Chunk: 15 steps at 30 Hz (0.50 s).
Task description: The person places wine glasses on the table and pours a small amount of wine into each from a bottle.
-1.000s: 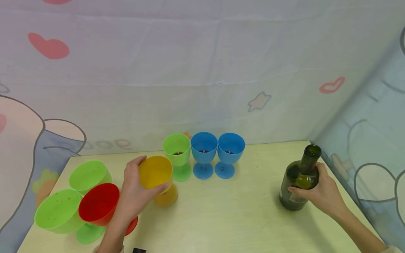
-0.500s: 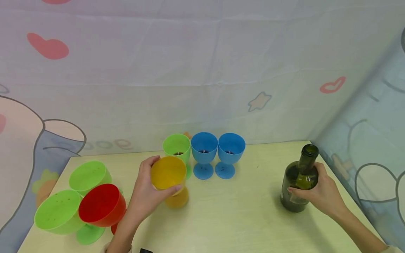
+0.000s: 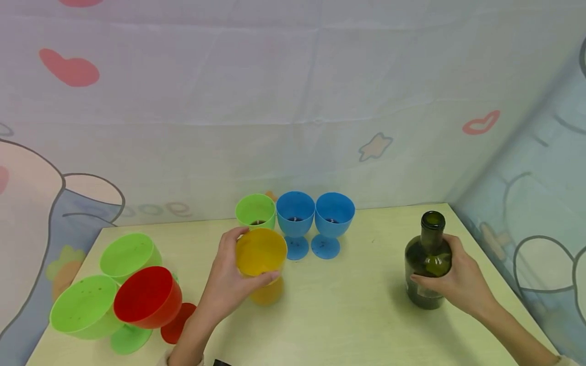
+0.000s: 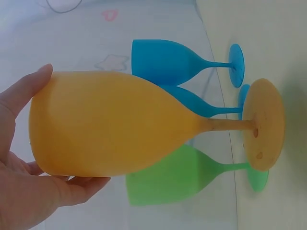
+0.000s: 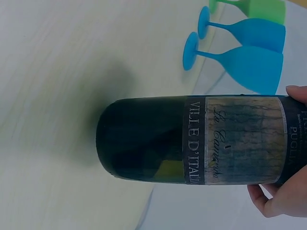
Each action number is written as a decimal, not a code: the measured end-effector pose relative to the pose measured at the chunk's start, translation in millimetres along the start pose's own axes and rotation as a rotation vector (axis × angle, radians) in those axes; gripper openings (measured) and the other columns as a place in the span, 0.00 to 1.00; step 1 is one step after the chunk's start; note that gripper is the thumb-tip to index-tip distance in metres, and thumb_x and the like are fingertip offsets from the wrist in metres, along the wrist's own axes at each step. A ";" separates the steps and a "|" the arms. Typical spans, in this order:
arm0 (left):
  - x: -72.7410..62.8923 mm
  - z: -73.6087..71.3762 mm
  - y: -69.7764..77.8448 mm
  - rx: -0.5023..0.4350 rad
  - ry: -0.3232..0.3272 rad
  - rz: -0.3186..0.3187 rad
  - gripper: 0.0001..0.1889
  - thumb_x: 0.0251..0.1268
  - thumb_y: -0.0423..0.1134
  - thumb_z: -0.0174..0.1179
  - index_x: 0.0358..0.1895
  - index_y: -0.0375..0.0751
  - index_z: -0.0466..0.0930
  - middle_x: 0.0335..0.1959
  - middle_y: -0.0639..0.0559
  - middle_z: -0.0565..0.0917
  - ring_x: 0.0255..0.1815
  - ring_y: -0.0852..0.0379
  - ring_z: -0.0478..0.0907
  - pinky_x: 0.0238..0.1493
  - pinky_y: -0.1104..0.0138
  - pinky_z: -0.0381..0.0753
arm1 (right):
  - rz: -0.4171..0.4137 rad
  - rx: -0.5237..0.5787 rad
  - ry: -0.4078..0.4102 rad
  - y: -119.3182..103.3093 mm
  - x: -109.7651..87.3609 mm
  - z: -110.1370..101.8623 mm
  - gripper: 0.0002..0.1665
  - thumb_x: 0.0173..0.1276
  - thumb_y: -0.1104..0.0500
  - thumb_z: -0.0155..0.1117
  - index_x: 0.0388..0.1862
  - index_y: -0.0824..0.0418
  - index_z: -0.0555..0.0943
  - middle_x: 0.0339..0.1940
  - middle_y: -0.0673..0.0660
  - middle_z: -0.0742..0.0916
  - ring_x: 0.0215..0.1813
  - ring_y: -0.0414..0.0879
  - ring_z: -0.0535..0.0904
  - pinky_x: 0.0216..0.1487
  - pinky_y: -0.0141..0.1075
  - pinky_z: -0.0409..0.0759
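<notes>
In the head view my left hand [image 3: 235, 277] grips a yellow goblet [image 3: 261, 254] by its bowl, thumb on the near side. Its stem and foot [image 4: 264, 124] show whole in the left wrist view; whether the foot touches the table I cannot tell. On the right, my right hand [image 3: 462, 279] holds an uncorked green glass wine bottle [image 3: 428, 262] around its upper body, mouth up. The label [image 5: 244, 139] fills the middle of the right wrist view. Behind the yellow goblet stand a green goblet [image 3: 252, 207] and two blue goblets [image 3: 295, 208], [image 3: 334, 208] with dark liquid inside.
At the left, two larger-looking green goblets [image 3: 84, 307], [image 3: 128, 254] and a red goblet [image 3: 146, 297] stand close together beside my left forearm. A printed cloth [image 3: 293, 101] rises behind the pale table [image 3: 339, 315]. A small black object [image 3: 222, 362] shows at the bottom edge.
My left hand has carried the yellow goblet to the right, now partly covering the back green goblet. My right hand has moved the bottle slightly left and made it more upright.
</notes>
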<state>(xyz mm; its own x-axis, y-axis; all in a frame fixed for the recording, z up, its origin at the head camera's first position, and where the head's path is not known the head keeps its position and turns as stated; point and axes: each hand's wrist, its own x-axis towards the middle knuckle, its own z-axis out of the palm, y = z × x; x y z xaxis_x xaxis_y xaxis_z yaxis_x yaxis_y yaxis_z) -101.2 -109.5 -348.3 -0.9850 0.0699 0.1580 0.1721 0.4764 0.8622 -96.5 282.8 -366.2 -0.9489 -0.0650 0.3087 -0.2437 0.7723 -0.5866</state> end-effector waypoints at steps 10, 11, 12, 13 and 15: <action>-0.7 13.2 3.3 0.002 0.000 0.056 0.46 0.38 0.42 0.75 0.63 0.41 0.56 0.57 0.47 0.65 0.53 0.49 0.67 0.51 0.52 0.73 | -0.024 -0.006 -0.032 -13.6 0.1 3.4 0.51 0.38 0.59 0.80 0.56 0.73 0.60 0.43 0.71 0.78 0.41 0.66 0.77 0.38 0.58 0.74; -0.9 14.2 3.7 -0.004 0.000 0.060 0.46 0.38 0.42 0.75 0.63 0.41 0.56 0.57 0.47 0.65 0.53 0.49 0.67 0.50 0.52 0.73 | -0.032 -0.009 -0.030 -14.9 0.4 4.0 0.50 0.37 0.59 0.80 0.56 0.73 0.61 0.42 0.71 0.79 0.41 0.65 0.77 0.38 0.57 0.74; -1.1 15.1 4.2 -0.008 -0.001 0.065 0.46 0.38 0.42 0.75 0.62 0.41 0.56 0.57 0.47 0.65 0.53 0.49 0.67 0.50 0.52 0.73 | -0.044 -0.011 -0.026 -16.0 0.7 4.8 0.50 0.36 0.59 0.80 0.55 0.73 0.62 0.41 0.70 0.80 0.40 0.65 0.78 0.37 0.56 0.75; -1.1 16.2 4.6 -0.009 -0.002 0.070 0.46 0.38 0.42 0.75 0.62 0.41 0.56 0.56 0.47 0.65 0.53 0.49 0.67 0.50 0.52 0.73 | -0.060 -0.013 -0.018 -16.8 1.0 5.8 0.49 0.35 0.60 0.80 0.54 0.73 0.63 0.41 0.70 0.80 0.40 0.64 0.78 0.37 0.56 0.75; -1.3 18.4 5.3 -0.013 -0.005 0.079 0.46 0.37 0.41 0.75 0.62 0.42 0.56 0.56 0.47 0.65 0.53 0.49 0.67 0.51 0.52 0.72 | -0.094 -0.027 -0.002 -17.9 1.5 8.2 0.48 0.33 0.61 0.81 0.52 0.74 0.64 0.40 0.69 0.80 0.39 0.63 0.78 0.36 0.55 0.76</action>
<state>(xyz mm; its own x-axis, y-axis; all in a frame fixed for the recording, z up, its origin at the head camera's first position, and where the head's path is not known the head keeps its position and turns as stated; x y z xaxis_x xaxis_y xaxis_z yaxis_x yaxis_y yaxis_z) -99.3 -91.0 -352.8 -0.9684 0.1106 0.2233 0.2491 0.4576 0.8535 -95.2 263.7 -361.3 -0.9225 -0.1390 0.3602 -0.3263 0.7794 -0.5349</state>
